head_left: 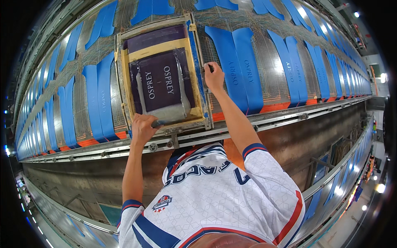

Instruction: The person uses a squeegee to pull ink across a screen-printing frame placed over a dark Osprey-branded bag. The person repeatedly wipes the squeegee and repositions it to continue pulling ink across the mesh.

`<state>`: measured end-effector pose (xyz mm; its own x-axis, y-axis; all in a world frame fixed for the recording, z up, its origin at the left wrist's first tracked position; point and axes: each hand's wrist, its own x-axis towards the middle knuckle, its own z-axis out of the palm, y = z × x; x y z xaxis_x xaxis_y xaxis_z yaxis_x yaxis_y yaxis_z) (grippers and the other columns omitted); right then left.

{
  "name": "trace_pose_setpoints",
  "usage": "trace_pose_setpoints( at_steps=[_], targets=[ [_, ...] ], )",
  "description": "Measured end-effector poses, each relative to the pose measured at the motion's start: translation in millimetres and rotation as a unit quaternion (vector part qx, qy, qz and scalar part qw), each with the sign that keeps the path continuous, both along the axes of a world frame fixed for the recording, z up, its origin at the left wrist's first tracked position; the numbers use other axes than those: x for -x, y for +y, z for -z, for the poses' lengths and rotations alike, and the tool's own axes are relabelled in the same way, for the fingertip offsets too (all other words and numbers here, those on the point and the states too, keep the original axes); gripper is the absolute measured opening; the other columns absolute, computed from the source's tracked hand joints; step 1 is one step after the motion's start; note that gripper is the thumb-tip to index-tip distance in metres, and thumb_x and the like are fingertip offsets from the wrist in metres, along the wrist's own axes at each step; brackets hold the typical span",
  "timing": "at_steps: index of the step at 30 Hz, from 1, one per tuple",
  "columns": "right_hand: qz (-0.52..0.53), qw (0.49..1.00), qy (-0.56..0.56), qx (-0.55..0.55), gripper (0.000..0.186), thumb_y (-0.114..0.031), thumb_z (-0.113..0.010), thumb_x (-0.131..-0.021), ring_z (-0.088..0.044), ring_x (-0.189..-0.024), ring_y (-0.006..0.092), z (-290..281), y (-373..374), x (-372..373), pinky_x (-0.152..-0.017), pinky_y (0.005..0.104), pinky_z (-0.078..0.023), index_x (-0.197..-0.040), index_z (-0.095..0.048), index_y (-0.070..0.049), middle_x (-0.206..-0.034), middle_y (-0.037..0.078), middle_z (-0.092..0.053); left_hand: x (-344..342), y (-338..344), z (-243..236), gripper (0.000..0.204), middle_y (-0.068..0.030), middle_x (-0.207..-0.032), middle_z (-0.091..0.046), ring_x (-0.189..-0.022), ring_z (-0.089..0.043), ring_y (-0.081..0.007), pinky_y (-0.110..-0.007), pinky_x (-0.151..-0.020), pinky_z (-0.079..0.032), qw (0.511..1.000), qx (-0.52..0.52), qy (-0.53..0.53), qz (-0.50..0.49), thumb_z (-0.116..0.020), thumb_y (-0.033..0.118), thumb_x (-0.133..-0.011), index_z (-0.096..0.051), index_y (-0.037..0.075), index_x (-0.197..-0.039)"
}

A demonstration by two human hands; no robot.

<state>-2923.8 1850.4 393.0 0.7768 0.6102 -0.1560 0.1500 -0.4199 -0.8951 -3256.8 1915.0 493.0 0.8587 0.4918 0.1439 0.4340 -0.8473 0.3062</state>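
A screen printing frame [119, 82] with yellow tape inside its rim lies across the long printing table. Its dark mesh [159, 89] bears pale lettering, with streaks of whitish ink down both sides. At the near left corner my left hand [143, 127] is closed round the grey handle of a squeegee [158, 123]; its blade is hard to make out against the pale ink band at the mesh's near end. My right hand [214, 77] has its fingers curled on the frame's right edge. Just right of it lie blue fabric pieces [236, 68] with darker lettering.
More blue fabric pieces [99, 99] lie in rows along the table both ways. A metal rail [281, 118] with bolted stops runs along the near edge, close to my body. Behind me stands another long table [337, 182] with blue pieces.
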Motion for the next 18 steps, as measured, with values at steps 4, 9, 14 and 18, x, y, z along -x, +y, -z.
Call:
trace_pose_setpoints(
  at_steps=[4, 9, 14, 18],
  targets=[
    [0.014, 0.984, -0.177, -0.032, 0.026, -0.03, -0.058, -0.1, -0.056, -0.055, 0.0227, 30, 7, -7, -0.056, 0.0415, -0.044, -0.112, -0.067, -0.008, -0.074, 0.01, -0.065, 7, 7, 5, 0.029, -0.0039, -0.079, -0.071, -0.077, -0.066, -0.0235, -0.038, -0.079, -0.043, 0.998, 0.035, 0.039, 0.018, -0.088, 0.03, -0.063, -0.073, 0.012, -0.081],
    [-0.011, 0.995, -0.048, 0.087, 0.023, -0.028, -0.059, -0.099, -0.066, -0.085, 0.0298, 15, 10, -6, -0.076, 0.0452, -0.05, -0.109, -0.068, -0.009, -0.098, 0.013, -0.069, -17, 49, 6, 0.028, -0.0042, -0.076, -0.069, -0.078, -0.065, -0.0243, -0.04, -0.079, -0.042, 0.996, 0.06, 0.06, 0.018, -0.086, 0.031, -0.066, -0.072, 0.012, -0.08],
    [-0.183, 0.969, -0.154, 0.067, 0.03, -0.034, -0.062, -0.097, -0.065, -0.096, 0.0308, -10, 42, -34, -0.086, 0.043, -0.051, -0.105, -0.069, -0.007, -0.103, 0.013, -0.069, -83, 152, 25, 0.026, -0.0052, -0.076, -0.069, -0.078, -0.066, -0.0257, -0.041, -0.076, -0.041, 0.999, 0.019, 0.033, 0.018, -0.085, 0.033, -0.067, -0.072, 0.015, -0.079],
    [-0.337, 0.941, -0.032, 0.001, 0.044, -0.044, -0.071, -0.087, -0.066, -0.101, 0.0314, -83, 106, -26, -0.091, 0.0442, -0.051, -0.109, -0.07, -0.005, -0.107, 0.015, -0.07, -122, 204, 21, 0.028, -0.0055, -0.072, -0.069, -0.074, -0.065, -0.0278, -0.041, -0.077, -0.043, 0.999, 0.03, 0.028, 0.036, -0.087, 0.033, -0.065, -0.073, 0.012, -0.079]
  ],
)
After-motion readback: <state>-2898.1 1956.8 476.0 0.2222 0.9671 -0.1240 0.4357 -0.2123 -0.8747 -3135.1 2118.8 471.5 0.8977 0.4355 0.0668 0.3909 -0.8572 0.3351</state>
